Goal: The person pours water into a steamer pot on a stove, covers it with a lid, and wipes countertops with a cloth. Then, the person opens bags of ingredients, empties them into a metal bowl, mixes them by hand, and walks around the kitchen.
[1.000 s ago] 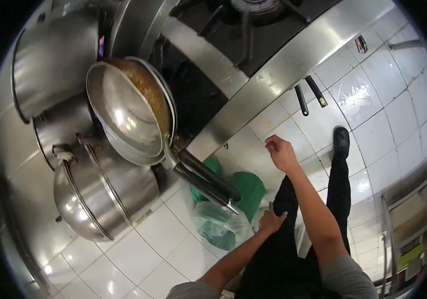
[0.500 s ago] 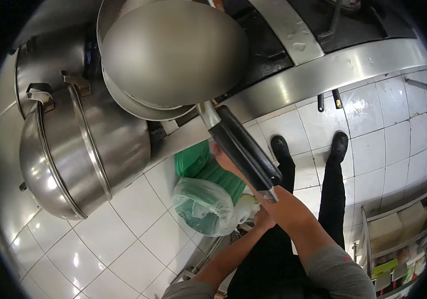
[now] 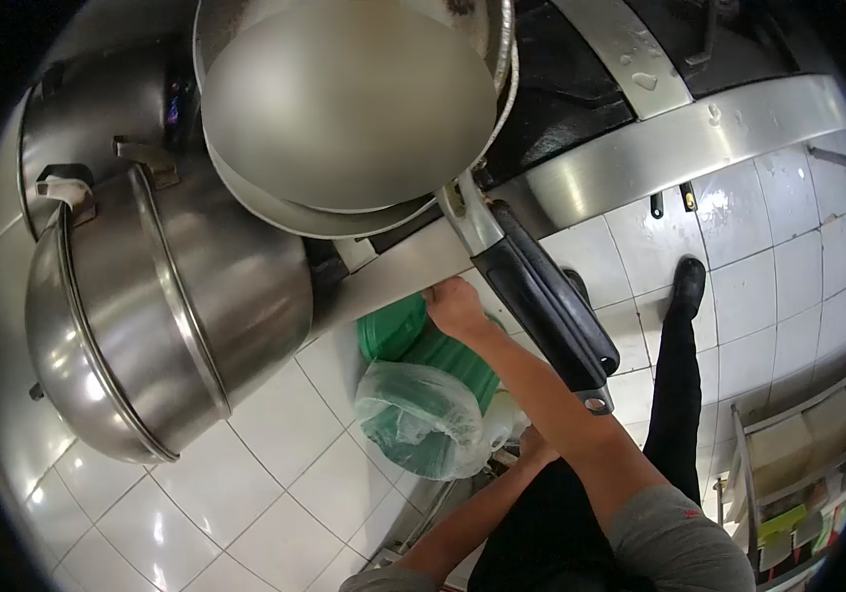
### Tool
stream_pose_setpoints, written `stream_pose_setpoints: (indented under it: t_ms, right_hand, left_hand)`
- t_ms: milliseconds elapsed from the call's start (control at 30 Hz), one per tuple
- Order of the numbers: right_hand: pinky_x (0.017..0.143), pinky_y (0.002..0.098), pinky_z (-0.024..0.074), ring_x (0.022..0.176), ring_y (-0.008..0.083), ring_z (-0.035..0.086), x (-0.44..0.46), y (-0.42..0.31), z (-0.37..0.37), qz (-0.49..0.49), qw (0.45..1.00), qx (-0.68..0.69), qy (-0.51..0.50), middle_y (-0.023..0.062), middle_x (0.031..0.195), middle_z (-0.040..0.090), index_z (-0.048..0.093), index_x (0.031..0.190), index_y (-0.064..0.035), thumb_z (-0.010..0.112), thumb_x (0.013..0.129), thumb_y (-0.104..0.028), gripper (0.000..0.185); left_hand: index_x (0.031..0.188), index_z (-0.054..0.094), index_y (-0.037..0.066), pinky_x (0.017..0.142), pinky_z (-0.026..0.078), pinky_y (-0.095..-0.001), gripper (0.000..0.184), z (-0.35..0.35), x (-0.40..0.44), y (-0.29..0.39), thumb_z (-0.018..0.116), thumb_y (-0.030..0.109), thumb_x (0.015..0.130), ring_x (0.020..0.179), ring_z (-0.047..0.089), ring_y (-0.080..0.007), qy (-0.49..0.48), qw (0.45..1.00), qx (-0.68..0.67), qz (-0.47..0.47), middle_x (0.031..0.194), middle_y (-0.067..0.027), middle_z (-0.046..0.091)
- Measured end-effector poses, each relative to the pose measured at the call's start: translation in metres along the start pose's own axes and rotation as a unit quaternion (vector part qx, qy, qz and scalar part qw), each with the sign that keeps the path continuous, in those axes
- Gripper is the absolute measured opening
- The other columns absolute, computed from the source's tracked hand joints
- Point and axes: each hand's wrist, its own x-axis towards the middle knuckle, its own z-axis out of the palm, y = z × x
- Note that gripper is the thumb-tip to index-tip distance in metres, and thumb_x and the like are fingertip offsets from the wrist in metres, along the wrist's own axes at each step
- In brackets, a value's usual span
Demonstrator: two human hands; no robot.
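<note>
My right hand [image 3: 456, 308] is at the stove's front edge [image 3: 403, 268], above a green bin [image 3: 393, 326]. Its fingers are curled in under the edge, and what they grip is hidden. Lower down, my left hand [image 3: 539, 447] is partly covered by my right forearm, beside a whitish container [image 3: 504, 419]; its fingers cannot be made out. Over the stove sits a wide pan [image 3: 290, 219], its inside blurred out. The pan's long black handle [image 3: 546, 286] sticks out over my right forearm, and neither hand is on it.
A large steel mixing bowl or pot [image 3: 235, 296] stands at the left. A clear plastic bag [image 3: 413, 395] lines a green bin below. Wet metal stove trim [image 3: 679, 148] runs to the right. A shelf [image 3: 798, 434] with boxes is at the lower right, above white floor tiles [image 3: 275, 474].
The view has shifted slightly, so the pan handle and stove edge sit farther right. My right hand shows more clearly at the stove edge. My left hand stays low, near the whitish container.
</note>
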Motion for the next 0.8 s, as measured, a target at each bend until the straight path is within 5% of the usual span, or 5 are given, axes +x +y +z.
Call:
stream_pose_setpoints:
  t_ms: [100, 200, 267, 600, 800]
  right_hand:
    - [0.065, 0.0504, 0.0466, 0.071, 0.0414, 0.057, -0.003, -0.001, 0.01, -0.047, 0.997, -0.019, 0.056, 0.0222, 0.073, 0.06, 0.061, 0.076, -0.0026, 0.053, 0.08, -0.019, 0.019]
    - [0.066, 0.0485, 0.0468, 0.071, 0.04, 0.057, -0.003, -0.006, 0.007, 0.009, 0.993, -0.114, -0.036, 0.0218, 0.073, 0.059, 0.061, 0.072, -0.002, 0.054, 0.078, -0.016, 0.017]
    - [0.064, 0.0439, 0.0478, 0.066, 0.0369, 0.059, 0.002, -0.027, -0.025, -0.029, 0.999, -0.01, -0.01, 0.0195, 0.071, 0.06, 0.062, 0.065, -0.0033, 0.057, 0.075, -0.015, 0.016]
    - [0.062, 0.0362, 0.0473, 0.067, 0.0277, 0.058, -0.01, -0.018, -0.044, -0.146, 0.979, -0.031, 0.139, 0.0129, 0.072, 0.059, 0.059, 0.076, -0.0037, 0.06, 0.07, -0.001, 0.007]
    - [0.063, 0.0351, 0.0472, 0.066, 0.0257, 0.058, -0.032, -0.001, -0.053, -0.009, 0.997, 0.081, 0.001, 0.0122, 0.069, 0.058, 0.058, 0.073, -0.0046, 0.058, 0.071, 0.0, 0.005]
  left_hand:
    - [0.122, 0.047, 0.01, 0.081, 0.047, -0.045, 0.063, -0.002, -0.001, -0.005, 0.062, 0.046, 0.073, 0.099, 0.057, -0.0364, -0.003, 1.0, 0.006, 0.005, 0.114, -0.0209, 0.055]
    - [0.121, 0.048, 0.01, 0.081, 0.047, -0.0449, 0.062, -0.003, -0.001, -0.008, 0.062, 0.046, 0.073, 0.098, 0.058, -0.0361, -0.003, 1.0, 0.009, 0.007, 0.112, -0.0202, 0.056]
    - [0.121, 0.049, 0.01, 0.081, 0.047, -0.0449, 0.061, -0.002, 0.0, -0.01, 0.062, 0.046, 0.072, 0.098, 0.058, -0.0358, -0.004, 1.0, 0.012, 0.006, 0.112, -0.0198, 0.056]
    - [0.118, 0.052, 0.011, 0.08, 0.048, -0.0445, 0.059, 0.004, 0.003, -0.014, 0.063, 0.046, 0.071, 0.096, 0.059, -0.0347, -0.016, 0.999, 0.044, -0.004, 0.108, -0.0174, 0.06]
    - [0.12, 0.051, 0.012, 0.081, 0.047, -0.0437, 0.061, -0.018, 0.007, 0.019, 0.064, 0.047, 0.071, 0.101, 0.057, -0.0338, 0.005, 1.0, -0.004, -0.016, 0.114, -0.0164, 0.057]
